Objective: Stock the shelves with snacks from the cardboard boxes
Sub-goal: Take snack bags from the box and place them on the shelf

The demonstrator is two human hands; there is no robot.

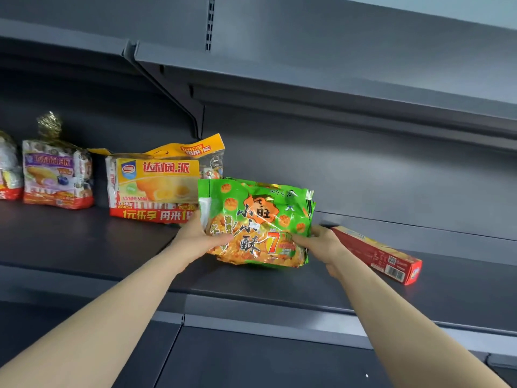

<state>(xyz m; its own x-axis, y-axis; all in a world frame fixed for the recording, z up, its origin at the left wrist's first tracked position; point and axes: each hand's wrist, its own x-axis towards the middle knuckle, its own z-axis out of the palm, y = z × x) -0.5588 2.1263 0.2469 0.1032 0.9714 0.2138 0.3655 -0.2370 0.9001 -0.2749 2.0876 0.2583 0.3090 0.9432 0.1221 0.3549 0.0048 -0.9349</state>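
Several green snack bags (257, 219) stand stacked upright on the dark grey shelf (84, 242), the front one printed with orange crackers. My left hand (195, 239) grips the stack's lower left side, thumb on the front. My right hand (321, 242) holds its lower right side, thumb across the front. The bags' bottom edge rests on the shelf. No cardboard box is in view.
A yellow pie pack (156, 189) stands just left of and behind the green bags. Further left is a purple-labelled pack (56, 177). A red carton (377, 254) lies flat to the right of my right hand. Another shelf (335, 88) hangs above.
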